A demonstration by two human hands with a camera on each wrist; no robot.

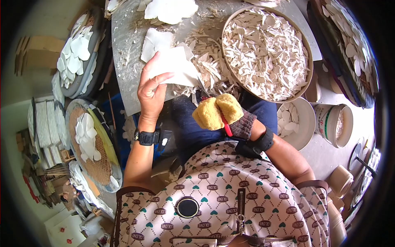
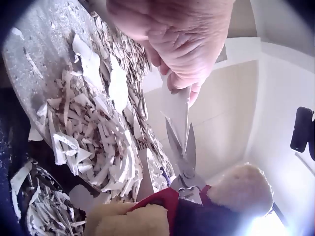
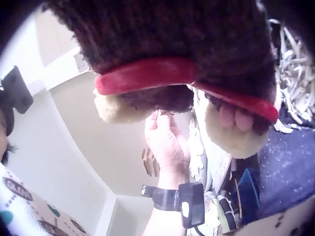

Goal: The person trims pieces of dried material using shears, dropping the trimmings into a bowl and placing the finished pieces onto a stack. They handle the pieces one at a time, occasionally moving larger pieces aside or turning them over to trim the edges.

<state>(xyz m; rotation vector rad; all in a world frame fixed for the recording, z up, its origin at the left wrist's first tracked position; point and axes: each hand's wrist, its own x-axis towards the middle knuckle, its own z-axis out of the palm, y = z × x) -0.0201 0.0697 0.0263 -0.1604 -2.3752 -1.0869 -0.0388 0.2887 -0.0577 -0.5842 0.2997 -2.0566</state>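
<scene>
While my left hand (image 1: pixel 152 89) pinches a white sheet (image 1: pixel 177 66) over the table (image 1: pixel 128 82), my gloved right hand (image 1: pixel 247 124) grips red-handled scissors (image 1: pixel 227 128), blades (image 2: pixel 192 145) parted around the sheet's edge; white scraps (image 1: pixel 267 53) fill the round tray (image 1: pixel 224 53), flat pale pieces (image 1: pixel 287 118) lie in the bucket (image 1: pixel 307 127) beside me

The grey tabletop (image 1: pixel 125 82) bears 1 round scrap-filled tray (image 1: pixel 284 101), loose scraps (image 1: pixel 210 68) and flat white pieces (image 1: pixel 170 10).

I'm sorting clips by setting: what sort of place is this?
Probably a small hand-cutting workshop: a round tray heaped with pale offcuts, red-handled scissors open around a white sheet, and a worktop strewn with scraps.
</scene>
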